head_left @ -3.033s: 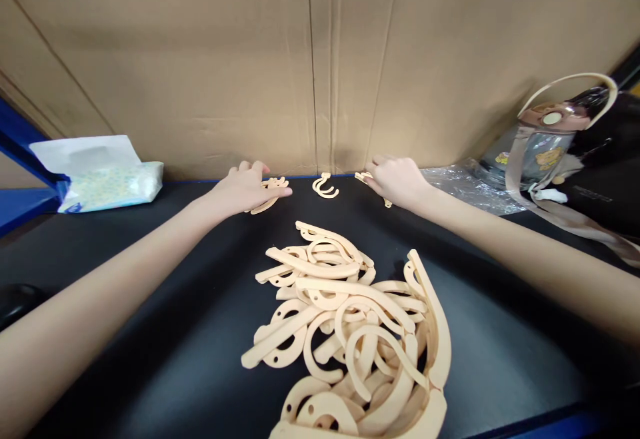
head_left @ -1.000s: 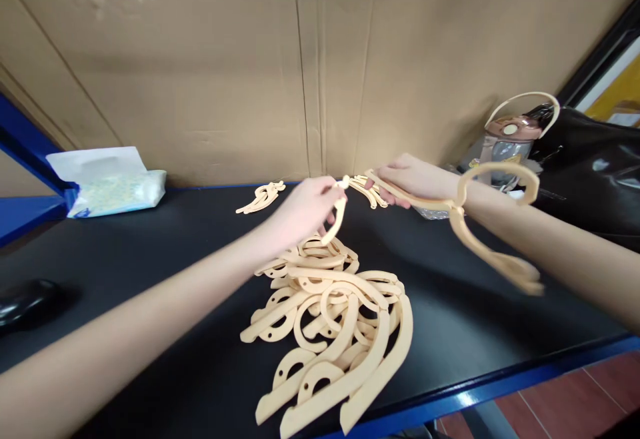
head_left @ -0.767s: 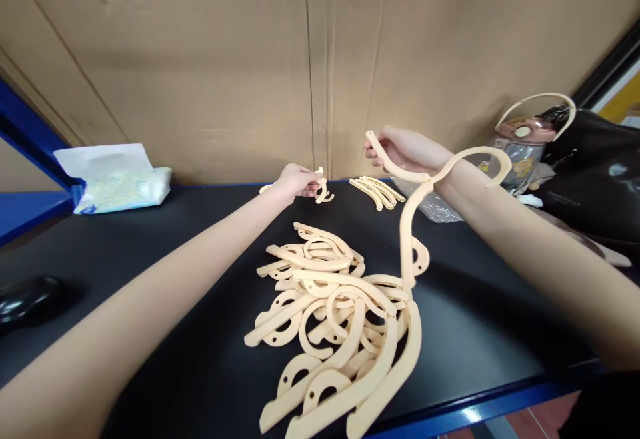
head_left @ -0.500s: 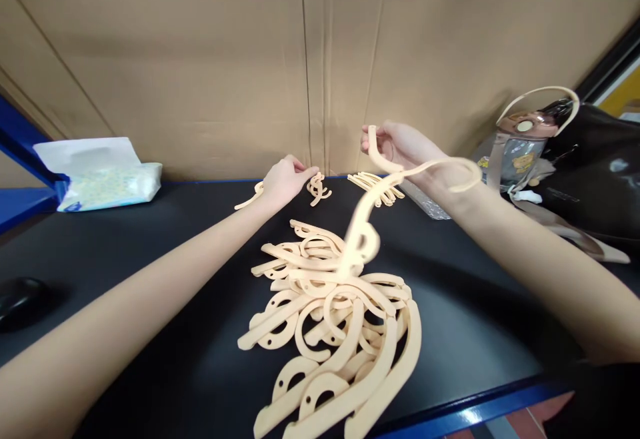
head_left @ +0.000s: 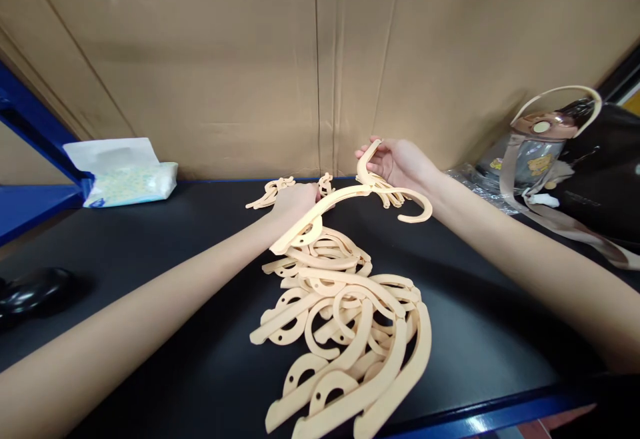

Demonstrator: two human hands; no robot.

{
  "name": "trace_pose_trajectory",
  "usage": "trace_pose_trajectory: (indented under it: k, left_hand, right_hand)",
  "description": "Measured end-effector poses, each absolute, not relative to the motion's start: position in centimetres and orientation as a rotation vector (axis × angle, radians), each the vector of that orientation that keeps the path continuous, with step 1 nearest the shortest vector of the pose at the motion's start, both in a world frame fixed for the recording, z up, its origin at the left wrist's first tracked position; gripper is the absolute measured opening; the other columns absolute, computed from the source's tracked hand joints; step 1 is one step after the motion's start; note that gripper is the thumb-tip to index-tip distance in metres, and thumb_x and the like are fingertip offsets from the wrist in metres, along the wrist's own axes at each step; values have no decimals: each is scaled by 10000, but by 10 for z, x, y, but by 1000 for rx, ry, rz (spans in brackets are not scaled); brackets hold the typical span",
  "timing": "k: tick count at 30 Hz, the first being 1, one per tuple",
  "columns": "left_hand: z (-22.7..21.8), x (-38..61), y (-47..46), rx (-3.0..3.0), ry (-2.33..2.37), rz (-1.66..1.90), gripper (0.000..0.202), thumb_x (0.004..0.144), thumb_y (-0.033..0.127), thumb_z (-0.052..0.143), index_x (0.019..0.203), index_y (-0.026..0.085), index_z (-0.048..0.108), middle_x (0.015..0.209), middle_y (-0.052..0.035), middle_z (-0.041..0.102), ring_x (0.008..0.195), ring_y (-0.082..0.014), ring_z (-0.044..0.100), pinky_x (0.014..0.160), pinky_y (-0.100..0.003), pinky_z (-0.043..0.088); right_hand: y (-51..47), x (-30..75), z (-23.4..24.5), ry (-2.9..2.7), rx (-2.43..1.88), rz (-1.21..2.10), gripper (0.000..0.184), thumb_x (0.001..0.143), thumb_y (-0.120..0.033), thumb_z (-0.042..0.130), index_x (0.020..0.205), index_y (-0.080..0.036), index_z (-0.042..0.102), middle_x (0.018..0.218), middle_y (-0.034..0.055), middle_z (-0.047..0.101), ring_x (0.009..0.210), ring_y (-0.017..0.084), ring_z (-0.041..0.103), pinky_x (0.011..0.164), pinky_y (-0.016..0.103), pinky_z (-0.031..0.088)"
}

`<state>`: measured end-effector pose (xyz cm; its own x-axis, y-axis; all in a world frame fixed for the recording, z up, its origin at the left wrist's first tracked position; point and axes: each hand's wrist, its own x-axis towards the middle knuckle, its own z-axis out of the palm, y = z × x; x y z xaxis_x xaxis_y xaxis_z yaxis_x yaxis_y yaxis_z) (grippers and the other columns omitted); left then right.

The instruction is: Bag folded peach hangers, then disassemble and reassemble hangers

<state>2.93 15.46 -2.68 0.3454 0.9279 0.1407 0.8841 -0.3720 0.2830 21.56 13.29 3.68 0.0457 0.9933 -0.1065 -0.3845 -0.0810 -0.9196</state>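
My right hand (head_left: 400, 162) grips one arm of a cream-coloured folding clothes hanger (head_left: 340, 194) and holds it above the table. The hanger's hook points right and its other arm slopes down to the left. My left hand (head_left: 295, 200) is closed just behind that lower arm; its fingertips are mostly hidden, so I cannot make out what they hold. Beside it lie small curved cream pieces (head_left: 326, 183). Under the raised hanger a pile of similar folding hangers (head_left: 345, 332) spreads toward me.
More cream pieces (head_left: 270, 192) lie left of my left hand, and slim ones (head_left: 393, 196) below my right. A tissue pack (head_left: 130, 182) stands at left, near a black mouse (head_left: 37, 292). At right are a strapped bottle (head_left: 533, 149) and black bag (head_left: 600, 186). Cardboard (head_left: 225, 79) backs the table.
The held hanger has come down and turned, its lower arm swinging left toward my left hand. My left hand has drawn back from the small curved pieces. The view has shifted slightly.
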Motion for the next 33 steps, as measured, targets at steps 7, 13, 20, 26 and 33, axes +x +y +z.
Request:
trace_pose_trajectory:
  k: [7, 13, 20, 26, 33]
  left_hand:
    - [-23, 34, 151, 2529, 1752, 279, 238, 919, 391, 565, 884, 168, 642, 779, -53, 665, 719, -217, 634, 706, -343, 448]
    - [-9, 19, 143, 2504, 1742, 446, 213, 895, 376, 518, 822, 207, 625, 791, -67, 692, 753, -259, 643, 642, -317, 380]
    - [0, -42, 145, 2370, 1836, 640, 200, 870, 392, 484, 838, 211, 563, 783, -52, 689, 682, -212, 617, 597, -286, 398]
    - [-15, -28, 133, 2606, 1710, 540, 333, 919, 467, 480, 1085, 198, 586, 1124, -102, 690, 1032, -285, 626, 792, -346, 457]
    - [-14, 10, 160, 2793, 1430, 168, 132, 866, 287, 545, 839, 199, 638, 850, -52, 711, 819, -238, 657, 745, -319, 466]
  right_hand:
    - [135, 220, 34, -793, -984, 1409, 215, 923, -24, 341, 933, -204, 458, 728, 4, 578, 652, 98, 639, 444, 130, 517]
    - [133, 216, 29, -801, -1023, 1446, 211, 951, -27, 340, 921, -195, 465, 733, 10, 587, 596, 96, 632, 428, 135, 511]
    - [138, 216, 18, -867, -1018, 1452, 213, 954, -43, 341, 900, -190, 486, 700, 20, 609, 646, 118, 664, 444, 154, 526]
    - [139, 217, 15, -907, -1039, 1430, 233, 968, -27, 325, 892, -183, 481, 687, 14, 614, 621, 112, 677, 437, 141, 518]
    - [135, 216, 23, -902, -1064, 1434, 251, 988, -31, 312, 860, -173, 475, 641, 3, 599, 588, 107, 662, 417, 133, 503]
